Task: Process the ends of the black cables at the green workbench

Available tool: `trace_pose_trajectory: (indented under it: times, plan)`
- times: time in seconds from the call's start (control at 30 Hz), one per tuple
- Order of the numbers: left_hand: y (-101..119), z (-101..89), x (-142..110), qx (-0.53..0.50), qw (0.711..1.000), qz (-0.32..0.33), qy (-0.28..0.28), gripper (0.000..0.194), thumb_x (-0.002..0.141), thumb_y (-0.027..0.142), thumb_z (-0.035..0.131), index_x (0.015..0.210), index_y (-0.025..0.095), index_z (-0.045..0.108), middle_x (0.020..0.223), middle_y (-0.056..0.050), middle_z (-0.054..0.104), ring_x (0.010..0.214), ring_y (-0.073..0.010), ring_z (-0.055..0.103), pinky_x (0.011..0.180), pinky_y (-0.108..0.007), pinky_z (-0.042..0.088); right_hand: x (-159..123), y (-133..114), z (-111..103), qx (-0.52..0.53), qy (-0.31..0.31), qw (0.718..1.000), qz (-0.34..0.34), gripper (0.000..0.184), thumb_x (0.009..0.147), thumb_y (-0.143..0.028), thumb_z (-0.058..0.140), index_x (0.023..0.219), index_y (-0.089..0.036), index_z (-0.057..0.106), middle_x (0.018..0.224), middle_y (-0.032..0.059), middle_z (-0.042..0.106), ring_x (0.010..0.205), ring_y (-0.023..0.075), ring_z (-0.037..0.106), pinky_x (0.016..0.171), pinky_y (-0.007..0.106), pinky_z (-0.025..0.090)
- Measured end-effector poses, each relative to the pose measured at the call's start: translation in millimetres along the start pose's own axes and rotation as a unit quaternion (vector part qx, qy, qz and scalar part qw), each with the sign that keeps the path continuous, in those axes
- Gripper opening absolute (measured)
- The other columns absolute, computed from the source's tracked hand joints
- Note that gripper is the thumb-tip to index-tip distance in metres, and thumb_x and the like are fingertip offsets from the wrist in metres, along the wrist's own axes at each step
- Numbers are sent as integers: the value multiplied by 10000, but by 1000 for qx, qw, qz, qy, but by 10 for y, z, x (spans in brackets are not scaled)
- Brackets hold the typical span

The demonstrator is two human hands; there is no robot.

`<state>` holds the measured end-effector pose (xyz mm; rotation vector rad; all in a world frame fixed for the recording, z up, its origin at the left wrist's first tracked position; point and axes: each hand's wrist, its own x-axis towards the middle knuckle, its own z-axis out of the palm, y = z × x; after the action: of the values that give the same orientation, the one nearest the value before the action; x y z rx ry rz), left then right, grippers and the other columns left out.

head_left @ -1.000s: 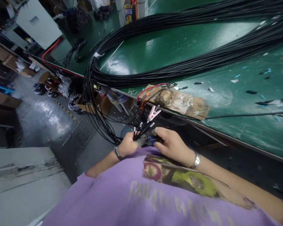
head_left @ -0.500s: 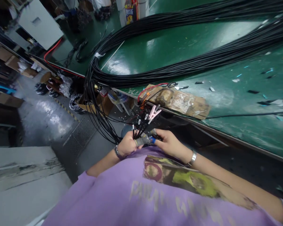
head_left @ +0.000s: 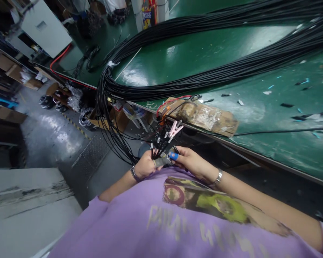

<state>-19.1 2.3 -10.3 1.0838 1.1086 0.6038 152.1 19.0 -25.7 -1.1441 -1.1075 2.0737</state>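
Note:
My left hand (head_left: 144,165) is closed around a bunch of black cables (head_left: 156,152), whose short white-tipped ends stick up above the fingers. Grey wrapping (head_left: 161,161) shows at its thumb. Close beside it, my right hand (head_left: 195,163) has thumb and fingers pinched together, with a blue wrap (head_left: 173,155) on the thumb. What lies between those fingertips is too small to make out. Just above the hands is a pale pink clip (head_left: 174,130), among dark cable ends at the bench edge.
A long bundle of black cable (head_left: 161,90) loops over the green bench (head_left: 218,46) and hangs off its edge at left. A worn wooden block (head_left: 212,120) with red and black wires lies at the front edge. Cable scraps (head_left: 286,105) litter the right side. Cardboard boxes (head_left: 9,114) stand at far left.
My right thumb has turned and shifted slightly, so more of its blue wrap shows. My left hand stays in place with the cables.

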Motion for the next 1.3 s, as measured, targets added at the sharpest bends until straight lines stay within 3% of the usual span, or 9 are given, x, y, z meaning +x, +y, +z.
trace_pose_trajectory:
  times: [0.3, 0.83, 1.3]
  plan:
    - [-15, -11, -6, -8, 1000, 18, -12, 494, 655, 556, 692, 499, 133, 491, 398, 48, 421, 310, -17, 280, 335, -192, 188, -12, -19, 10, 35, -12, 999, 24, 511, 546, -598, 747, 646, -175, 478, 513, -73, 474, 406, 26, 293, 380, 193, 185]
    - [18, 15, -16, -18, 999, 36, -10, 481, 577, 539, 755, 511, 119, 531, 413, 42, 448, 384, -27, 342, 398, -181, 276, -22, 14, 23, 80, -15, 996, 36, 508, 520, -568, 780, 644, -175, 483, 511, -71, 493, 403, 21, 301, 387, 205, 167]
    - [-16, 11, 1, -7, 1000, 22, -3, 494, 613, 597, 701, 591, 122, 564, 417, 57, 435, 337, -19, 283, 363, -187, 211, -32, -6, 41, 79, 11, 996, 47, 471, 537, -540, 762, 625, -186, 464, 484, -73, 466, 410, 31, 299, 398, 193, 188]
